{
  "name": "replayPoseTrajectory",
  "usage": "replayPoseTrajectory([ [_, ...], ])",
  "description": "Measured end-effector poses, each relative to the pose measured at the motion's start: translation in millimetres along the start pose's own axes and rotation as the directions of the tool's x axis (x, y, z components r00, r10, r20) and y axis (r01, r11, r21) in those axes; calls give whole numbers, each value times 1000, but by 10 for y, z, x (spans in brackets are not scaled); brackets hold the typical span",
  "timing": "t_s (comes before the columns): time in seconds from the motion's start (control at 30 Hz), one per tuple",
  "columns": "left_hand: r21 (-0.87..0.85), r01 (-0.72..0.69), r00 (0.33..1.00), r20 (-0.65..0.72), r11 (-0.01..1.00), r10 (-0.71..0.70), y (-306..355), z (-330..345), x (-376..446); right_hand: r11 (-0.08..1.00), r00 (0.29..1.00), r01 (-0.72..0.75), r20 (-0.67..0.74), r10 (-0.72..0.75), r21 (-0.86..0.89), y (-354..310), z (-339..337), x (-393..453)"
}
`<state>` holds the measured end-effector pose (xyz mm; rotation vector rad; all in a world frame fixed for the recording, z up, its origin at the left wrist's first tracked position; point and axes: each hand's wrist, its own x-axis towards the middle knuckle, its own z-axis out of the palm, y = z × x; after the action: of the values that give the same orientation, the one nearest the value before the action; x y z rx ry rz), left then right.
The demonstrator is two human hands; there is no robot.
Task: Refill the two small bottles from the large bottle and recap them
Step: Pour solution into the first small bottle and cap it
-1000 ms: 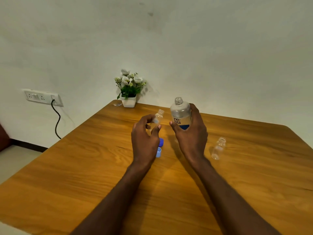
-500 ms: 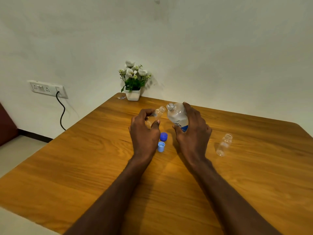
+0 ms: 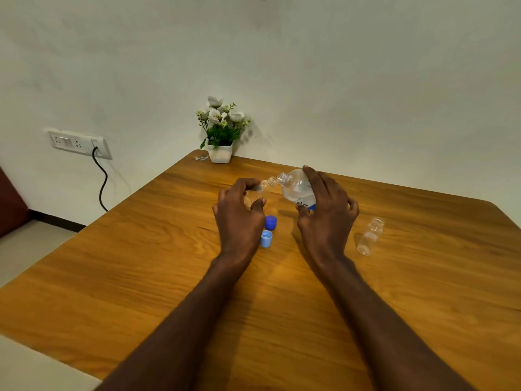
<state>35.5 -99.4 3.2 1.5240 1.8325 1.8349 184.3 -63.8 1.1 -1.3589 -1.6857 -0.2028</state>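
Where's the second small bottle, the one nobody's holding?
In the head view, the spare small bottle stands uncapped on the table, to the right of the right hand, apart from it.

large clear bottle [image 3: 297,189] tilted, mouth meeting held small bottle [image 3: 263,187], second small bottle [image 3: 370,236] uncapped

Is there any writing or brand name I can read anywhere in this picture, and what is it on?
Large bottle label: mostly hidden behind the right hand; the visible letters are too blurred to read.
Small sticker on the table by the flower pot: too small to read.
Wall socket plate: no readable marks.
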Motion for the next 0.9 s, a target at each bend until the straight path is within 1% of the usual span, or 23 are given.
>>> replayPoseTrajectory([
  [0.33, 53, 23, 1000, 19, 998, -24, 5, -1, 1, 1000, 1000, 28, -5, -28, -7, 7, -1, -2],
  [0.6, 25, 48, 998, 35, 999, -48, -6, 13, -6, 998, 999, 32, -2, -32, -63, 6, -10, 11],
  [0.9, 34, 52, 998, 40, 998, -54, -2, 7, 7, 996, 999, 40, -3, -40, -76, 23, -15, 34],
])
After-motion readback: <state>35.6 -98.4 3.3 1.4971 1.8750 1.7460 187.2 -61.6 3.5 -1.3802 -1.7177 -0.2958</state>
